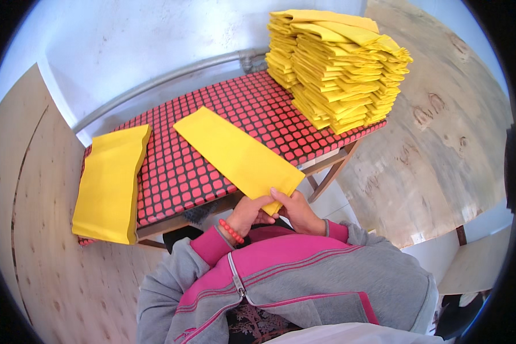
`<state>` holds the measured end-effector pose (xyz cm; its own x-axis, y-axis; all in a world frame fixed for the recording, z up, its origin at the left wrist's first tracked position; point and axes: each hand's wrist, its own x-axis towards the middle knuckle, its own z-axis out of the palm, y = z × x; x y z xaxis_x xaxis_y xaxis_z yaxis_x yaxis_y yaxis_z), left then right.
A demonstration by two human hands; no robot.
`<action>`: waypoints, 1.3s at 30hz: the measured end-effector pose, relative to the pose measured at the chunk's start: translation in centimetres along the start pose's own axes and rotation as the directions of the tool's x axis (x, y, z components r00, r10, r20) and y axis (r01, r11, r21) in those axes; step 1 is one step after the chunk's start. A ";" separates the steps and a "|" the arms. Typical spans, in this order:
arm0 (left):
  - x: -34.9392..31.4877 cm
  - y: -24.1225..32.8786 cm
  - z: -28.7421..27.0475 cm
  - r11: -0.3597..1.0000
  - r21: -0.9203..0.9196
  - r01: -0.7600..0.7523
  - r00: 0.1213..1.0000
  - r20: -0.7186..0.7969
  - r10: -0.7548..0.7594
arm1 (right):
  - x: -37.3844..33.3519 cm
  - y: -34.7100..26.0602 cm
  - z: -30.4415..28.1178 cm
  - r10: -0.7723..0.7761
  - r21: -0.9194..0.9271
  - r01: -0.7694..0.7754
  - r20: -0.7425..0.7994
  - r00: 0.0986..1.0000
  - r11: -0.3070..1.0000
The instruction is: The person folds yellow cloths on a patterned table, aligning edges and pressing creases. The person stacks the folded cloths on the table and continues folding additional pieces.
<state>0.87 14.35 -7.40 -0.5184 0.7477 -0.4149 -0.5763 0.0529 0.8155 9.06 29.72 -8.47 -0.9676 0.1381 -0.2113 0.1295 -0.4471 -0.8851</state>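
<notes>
A long, flat folded yellow cloth (235, 150) lies slantwise over the table, its far end resting on the checked cover. Its near end reaches past the table's front edge, close to my body. My left hand (250, 213), with a red bead bracelet at the wrist, closes on the lower corner of that end. Beside it, my right hand (297, 212) grips the same end, thumb on top and the other fingers mostly hidden underneath. Both hands nearly touch each other.
A tall pile of folded yellow cloths (344, 74) stands at the table's far right. Another yellow stack (110, 183) lies at the left end, overhanging the front edge. The table (172, 189) has a red-and-black cover. Wooden boards (424, 132) stand right; a pipe (155, 80) runs behind.
</notes>
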 end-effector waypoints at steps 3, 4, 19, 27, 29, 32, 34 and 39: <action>0.0 -0.1 0.0 1.000 -0.001 -0.010 1.000 0.024 0.010 | 0.1 0.0 -0.1 0.006 0.038 -0.005 -0.013 1.000 0.999; 0.2 -0.1 -0.2 1.000 0.003 0.001 1.000 0.023 -0.001 | 0.3 0.0 -0.2 -0.002 0.059 0.002 0.000 1.000 0.998; -0.1 0.6 -1.8 0.962 -0.262 -0.077 0.995 0.048 0.093 | -2.0 -6.3 -8.2 -0.001 -0.114 0.009 0.071 0.997 0.993; -2.4 0.7 -2.8 0.825 -0.541 -0.161 0.968 0.077 0.240 | -7.1 -9.9 -13.2 0.089 -0.151 -0.065 0.162 0.983 0.986; -3.6 0.8 -3.3 0.780 -0.592 -0.205 0.953 0.061 0.297 | -7.8 -10.7 -14.5 0.115 -0.229 -0.082 0.133 0.985 0.970; -5.1 1.1 -4.2 0.767 -0.587 -0.257 0.940 0.032 0.340 | -8.0 -11.9 -16.1 0.106 -0.313 -0.051 0.160 0.982 0.948; -6.0 1.7 -5.4 0.765 -0.600 -0.232 0.922 0.114 0.369 | -7.7 -12.7 -16.7 0.107 -0.368 -0.029 0.194 0.975 0.929; -6.7 2.5 -6.9 0.842 -0.484 -0.239 0.968 -0.049 0.247 | -6.5 -15.6 -16.8 0.142 -0.484 0.021 0.298 0.944 0.875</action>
<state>-1.44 4.86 -5.38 -0.6750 0.7043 -0.2198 -0.6666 -0.4545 0.5909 16.93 50.67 -0.26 -0.9596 -0.1965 -0.2016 0.1977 0.0395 -0.9795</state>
